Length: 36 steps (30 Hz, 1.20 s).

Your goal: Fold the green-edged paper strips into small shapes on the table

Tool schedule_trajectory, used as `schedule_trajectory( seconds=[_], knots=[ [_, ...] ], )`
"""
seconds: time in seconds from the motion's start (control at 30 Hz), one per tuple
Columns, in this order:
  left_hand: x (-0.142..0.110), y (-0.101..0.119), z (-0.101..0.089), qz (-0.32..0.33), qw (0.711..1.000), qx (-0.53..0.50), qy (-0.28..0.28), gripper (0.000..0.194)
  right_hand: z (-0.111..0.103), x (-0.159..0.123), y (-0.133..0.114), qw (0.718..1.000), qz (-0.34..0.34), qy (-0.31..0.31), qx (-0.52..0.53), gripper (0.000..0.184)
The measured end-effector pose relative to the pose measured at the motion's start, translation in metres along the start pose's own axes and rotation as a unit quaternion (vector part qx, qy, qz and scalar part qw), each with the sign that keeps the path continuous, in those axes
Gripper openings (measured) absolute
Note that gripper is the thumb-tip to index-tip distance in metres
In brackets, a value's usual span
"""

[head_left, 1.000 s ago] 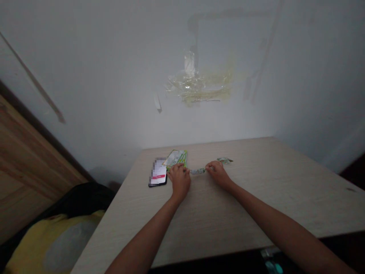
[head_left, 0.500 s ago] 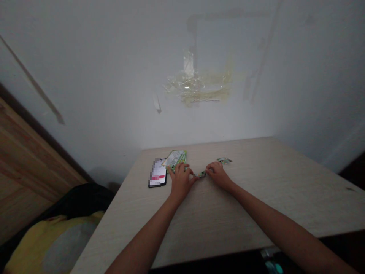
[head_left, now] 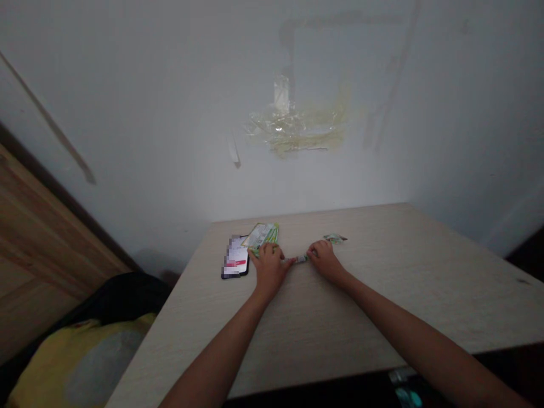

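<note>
Between my two hands, low over the table, is a narrow folded strip of green-and-white printed paper (head_left: 301, 259). My left hand (head_left: 270, 266) pinches its left end between thumb and fingers. At the right end, the fingertips of my right hand (head_left: 325, 259) are closed on it. Just beyond my left hand lies a small stack of green-and-white printed sheets (head_left: 260, 234), partly covered by my fingers. A small folded piece of the same-looking paper (head_left: 335, 238) rests behind my right hand.
A phone (head_left: 236, 260) with its screen lit lies left of my left hand, beside the sheets. The pale wooden table (head_left: 340, 340) meets a wall (head_left: 170, 113) with tape residue. A yellow-and-grey soft item (head_left: 85, 362) is below the table's left edge.
The strip between my hands now looks flatter and straighter. My hands have barely moved; the phone, sheets and folded piece stay in place.
</note>
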<state>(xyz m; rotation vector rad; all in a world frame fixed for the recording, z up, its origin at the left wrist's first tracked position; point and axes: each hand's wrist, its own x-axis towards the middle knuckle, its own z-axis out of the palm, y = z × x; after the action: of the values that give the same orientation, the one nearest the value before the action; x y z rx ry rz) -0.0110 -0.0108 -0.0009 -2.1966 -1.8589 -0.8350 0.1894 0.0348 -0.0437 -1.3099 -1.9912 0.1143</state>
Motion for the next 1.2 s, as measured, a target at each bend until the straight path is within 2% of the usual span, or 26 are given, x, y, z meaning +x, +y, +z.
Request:
schedule_trajectory(
  seconds=[0.23, 0.67, 0.87, 0.97, 1.07, 1.2],
  knots=[
    [0.002, 0.001, 0.005, -0.024, 0.999, 0.041, -0.011, 0.035, -0.001, -0.001, -0.006, 0.999, -0.001, 0.004, -0.053, 0.013],
    [0.005, 0.002, 0.008, -0.058, 0.996, 0.044, -0.043, 0.036, 0.002, 0.001, -0.009, 0.996, 0.045, 0.000, -0.071, 0.010],
    [0.005, 0.000, 0.010, -0.051, 0.997, 0.027, -0.042, 0.033, -0.002, -0.001, -0.017, 0.998, 0.005, 0.004, -0.058, 0.017],
    [0.005, -0.001, 0.013, -0.049, 0.998, 0.017, -0.036, 0.032, -0.008, -0.003, -0.023, 0.999, -0.045, -0.001, -0.016, 0.023],
    [0.005, -0.001, 0.013, -0.043, 0.999, 0.008, -0.031, 0.029, -0.011, -0.004, -0.025, 0.995, -0.096, -0.017, 0.010, 0.015],
    [0.004, 0.001, 0.010, -0.016, 1.000, -0.006, -0.026, 0.022, -0.012, -0.004, -0.025, 0.995, -0.097, -0.015, 0.011, 0.011]
  ],
)
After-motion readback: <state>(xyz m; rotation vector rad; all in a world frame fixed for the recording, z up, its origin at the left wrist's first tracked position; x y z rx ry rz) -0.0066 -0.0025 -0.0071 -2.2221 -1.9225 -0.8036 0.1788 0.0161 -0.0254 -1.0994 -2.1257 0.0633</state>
